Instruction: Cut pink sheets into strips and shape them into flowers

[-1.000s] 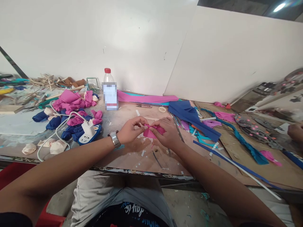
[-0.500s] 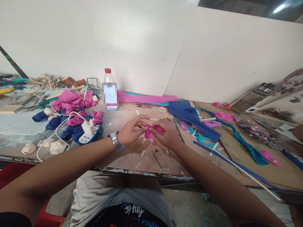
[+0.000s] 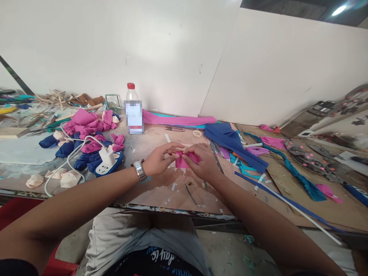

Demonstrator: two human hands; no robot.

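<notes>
A magenta fabric strip (image 3: 181, 163) is held between my two hands above the middle of the table; its upper end is rolled into a small coil like a rosette. My left hand (image 3: 162, 158), with a metal watch (image 3: 140, 170) on the wrist, pinches the coil from the left. From the right, my right hand (image 3: 203, 161) grips the strip with its thumb near the coil. Part of the fabric lies hidden behind the right fingers. Left of my hands is a pile of magenta, blue and cream fabric rosettes (image 3: 90, 142).
A bottle with a red cap (image 3: 131, 86) stands near the wall. At left are a power strip (image 3: 109, 167) and white cord. Small snips (image 3: 174, 129), a tape ring (image 3: 197, 133), blue fabric (image 3: 230, 138) and a long white strip (image 3: 301, 211) lie around the table.
The coil at the end of the magenta strip has turned slightly, and its spiral faces the camera more plainly. Both hands keep nearly the same place and grip.
</notes>
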